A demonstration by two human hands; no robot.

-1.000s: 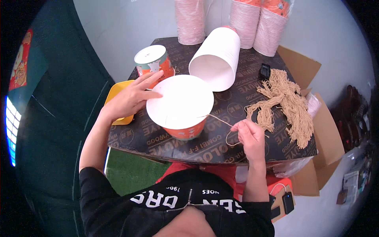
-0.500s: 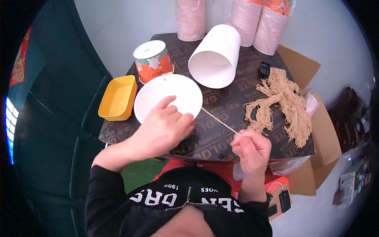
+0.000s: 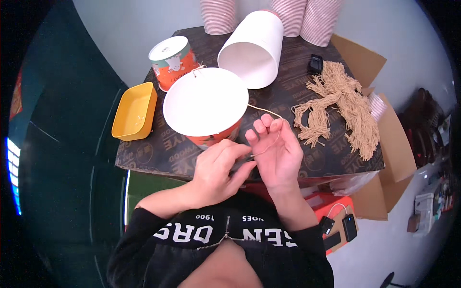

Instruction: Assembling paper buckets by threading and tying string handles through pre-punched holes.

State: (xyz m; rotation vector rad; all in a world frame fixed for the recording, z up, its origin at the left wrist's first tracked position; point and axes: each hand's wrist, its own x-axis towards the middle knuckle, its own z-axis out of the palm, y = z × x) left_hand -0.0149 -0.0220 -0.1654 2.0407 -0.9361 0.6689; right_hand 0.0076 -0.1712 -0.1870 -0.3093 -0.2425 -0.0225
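Note:
A white paper bucket [image 3: 206,101] with an orange printed outside stands in front of me, its open mouth tilted up. Through its far rim runs a short knotted cord. From its right rim a thin beige cord [image 3: 263,110] leads to my right hand [image 3: 278,156]. That hand is palm up, the cord pinched at thumb and index finger, its loose end hanging across the palm. Close by, my left hand [image 3: 216,168] has thumb and index fingertips apart beside the cord's end; whether it touches the cord is hard to see.
Behind the bucket stands an upside-down printed bucket [image 3: 175,62]; a white bucket [image 3: 254,53] lies on its side. A yellow tray [image 3: 129,115] with small bits sits left. Beige cords [image 3: 341,101] lie right by a small black object [image 3: 315,63]. Stacked buckets [image 3: 218,17] line the wall; a carton [image 3: 394,158] stands beyond the table.
My left hand has left the bucket's mouth and come down toward my right hand. The right hand has moved left and turned palm up, and the cord has gone slack.

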